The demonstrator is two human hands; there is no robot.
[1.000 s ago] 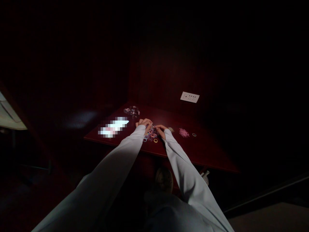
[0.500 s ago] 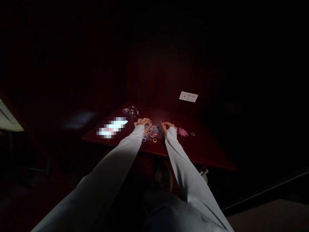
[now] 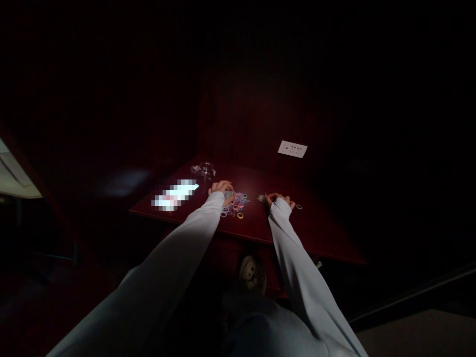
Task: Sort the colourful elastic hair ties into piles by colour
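A mixed pile of coloured hair ties and small bands (image 3: 238, 203) lies on the dark red table. My left hand (image 3: 221, 188) rests at its left edge, thumb and fingers apart, touching the pile. Further right, my right hand (image 3: 278, 197) is low over the tabletop with its fingertips drawn together; what they hold, if anything, is too small to make out. A little heap of pale bands (image 3: 261, 198) lies just left of those fingertips. A single hair tie (image 3: 299, 207) lies beyond the right hand. A yellow hair tie (image 3: 240, 215) sits at the pile's near edge.
On the left of the table (image 3: 312, 233) lies a bright, pixelated phone-like slab (image 3: 176, 194). Behind it stands a clear container (image 3: 207, 169). A white socket plate (image 3: 292, 149) is on the back wall. A shoe (image 3: 252, 274) shows below the table edge.
My right hand has moved right, away from the mixed pile, uncovering the pale bands and hiding the pink heap. My left hand stays almost in place at the pile.
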